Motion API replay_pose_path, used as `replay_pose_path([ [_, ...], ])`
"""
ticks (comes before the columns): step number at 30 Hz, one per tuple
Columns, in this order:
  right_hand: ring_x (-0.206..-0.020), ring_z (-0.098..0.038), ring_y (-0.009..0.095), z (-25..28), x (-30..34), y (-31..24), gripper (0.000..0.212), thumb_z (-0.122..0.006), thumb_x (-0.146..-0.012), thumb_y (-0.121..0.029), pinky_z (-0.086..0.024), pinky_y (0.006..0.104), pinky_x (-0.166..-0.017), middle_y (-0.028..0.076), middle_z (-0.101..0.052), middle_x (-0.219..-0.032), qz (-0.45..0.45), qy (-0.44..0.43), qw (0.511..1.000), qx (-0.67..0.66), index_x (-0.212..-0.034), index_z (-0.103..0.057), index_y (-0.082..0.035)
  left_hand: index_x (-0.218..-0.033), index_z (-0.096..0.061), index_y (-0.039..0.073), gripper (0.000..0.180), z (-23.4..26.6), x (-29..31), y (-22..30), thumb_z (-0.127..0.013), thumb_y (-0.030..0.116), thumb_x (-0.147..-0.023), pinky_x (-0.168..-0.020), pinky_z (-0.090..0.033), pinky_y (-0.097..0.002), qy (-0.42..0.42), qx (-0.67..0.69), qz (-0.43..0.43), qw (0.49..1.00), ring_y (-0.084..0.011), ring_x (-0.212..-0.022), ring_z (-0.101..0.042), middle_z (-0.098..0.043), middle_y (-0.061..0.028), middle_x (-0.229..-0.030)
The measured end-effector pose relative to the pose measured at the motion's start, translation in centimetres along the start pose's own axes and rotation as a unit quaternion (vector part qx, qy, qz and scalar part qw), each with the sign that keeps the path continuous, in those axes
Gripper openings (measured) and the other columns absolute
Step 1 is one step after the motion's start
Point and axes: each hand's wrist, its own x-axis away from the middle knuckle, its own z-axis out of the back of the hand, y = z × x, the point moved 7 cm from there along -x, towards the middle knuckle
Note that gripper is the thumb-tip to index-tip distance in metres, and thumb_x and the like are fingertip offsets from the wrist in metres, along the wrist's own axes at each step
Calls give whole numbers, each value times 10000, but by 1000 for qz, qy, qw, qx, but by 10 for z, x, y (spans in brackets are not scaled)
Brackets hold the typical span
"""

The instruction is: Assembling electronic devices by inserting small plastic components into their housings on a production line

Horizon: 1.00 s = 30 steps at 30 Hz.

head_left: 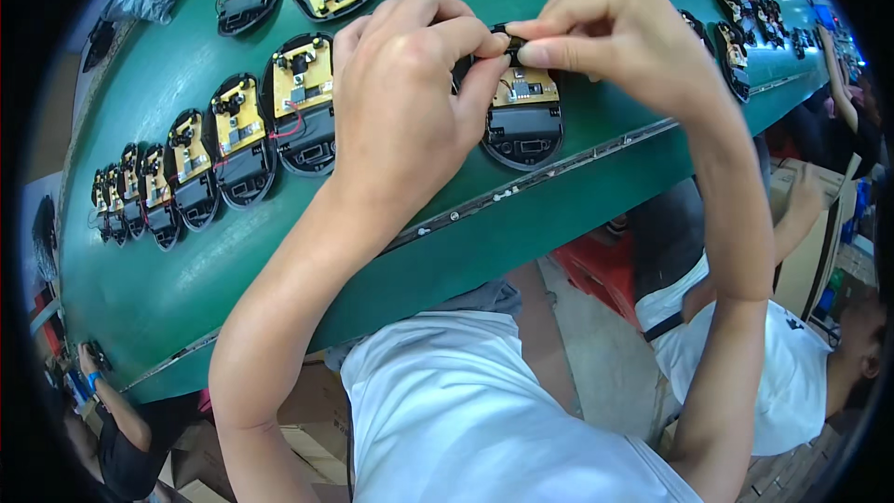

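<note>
Two hands meet over one open black housing point(524, 130): the left hand point(410, 84) and right hand point(619, 33) each have thumb and forefinger pinched on a small dark part point(513, 51), mostly covered by fingertips. Beneath them, the housing lies near the front edge of the green surface point(233, 270), its long axis running away from the person, rounded black end toward the body, yellow circuit board point(527, 87) at the far end. Similar housings point(240, 135) stand in a row to its left, black ends also nearer.

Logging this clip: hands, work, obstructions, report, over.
Left hand, right hand close together over black shell, grip unclear. Shell open, yellow board showing. Hands hide its far end.
</note>
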Motion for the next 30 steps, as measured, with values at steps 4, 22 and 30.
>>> replay_pose_path([
  [4,-610,-537,62,0,-13,8,183,-786,-854,-152,-396,248,-547,9,-665,-717,-82,-70,991,-81,-927,-778,16,-877,-753,0,101,1,-3,3,-795,51,-801,-658,-511,-327,-7,-3,5,1000,-231,-763,-666,-697,-100,-922],
  [22,-685,-613,72,6,14,7,174,-811,-786,-44,-476,224,-598,29,-671,-805,1,108,992,-70,-920,-736,38,-944,-737,1,196,-2,-7,10,-813,-5,-764,-929,-525,-379,-44,-22,20,999,-297,-1039,-689,-722,-128,-1011],
  [30,-565,-566,128,7,3,0,125,-804,-751,5,-409,258,-522,81,-641,-746,153,91,982,-64,-823,-706,32,-913,-737,-28,151,-1,-7,8,-802,-55,-779,-989,-521,-429,-57,-15,28,998,-343,-1103,-672,-710,-157,-1057],
])
